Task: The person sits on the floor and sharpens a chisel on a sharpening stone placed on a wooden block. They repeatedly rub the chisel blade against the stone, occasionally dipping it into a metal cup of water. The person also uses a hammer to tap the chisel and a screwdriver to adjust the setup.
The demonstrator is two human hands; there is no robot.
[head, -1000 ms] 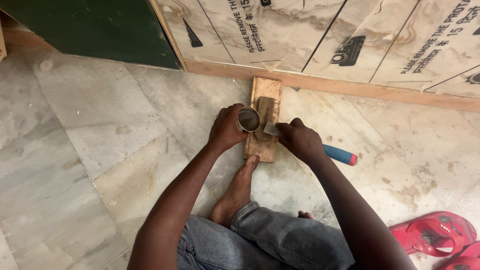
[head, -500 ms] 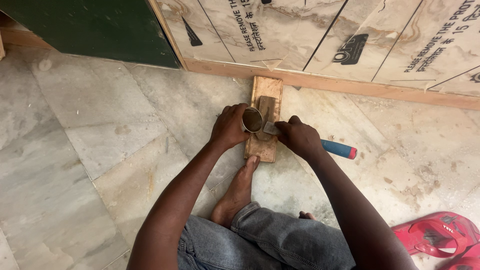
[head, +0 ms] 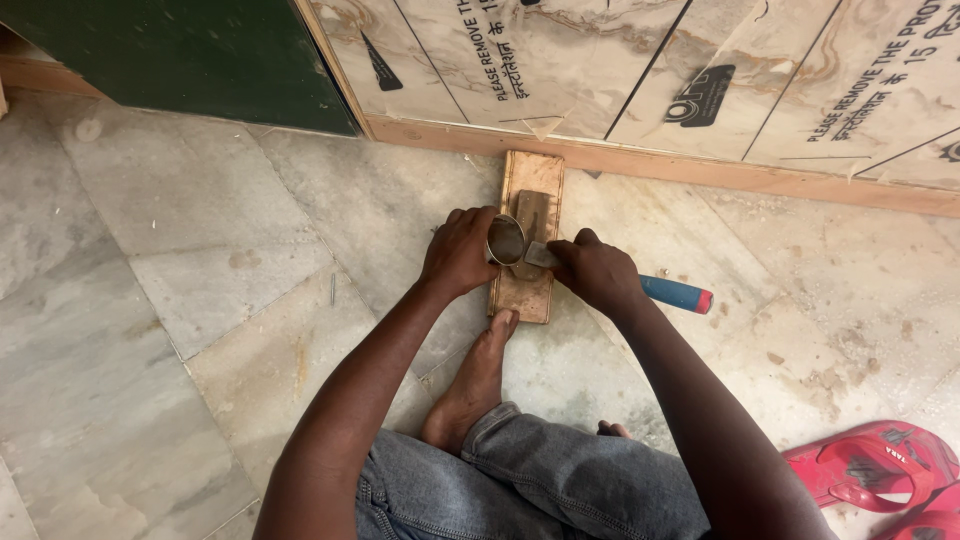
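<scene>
On the marble floor by the wall, left hand [head: 462, 252] grips a small metal cup [head: 505, 240] over the wooden block [head: 528, 235], right hand [head: 597, 272] clenched on a blue-handled chisel [head: 676, 294], blade flat on block; sharpening looks midway, foot [head: 475, 380] bracing.

Red sandals [head: 880, 480] cut off bottom-right

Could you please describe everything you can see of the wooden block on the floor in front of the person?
The wooden block is a flat, brown rectangular board lying lengthwise on the marble floor, its far end against the wooden skirting. A darker strip sits along its top. The bare foot presses its near end; the left hand holds a small metal cup over it, beside the right hand.
</scene>
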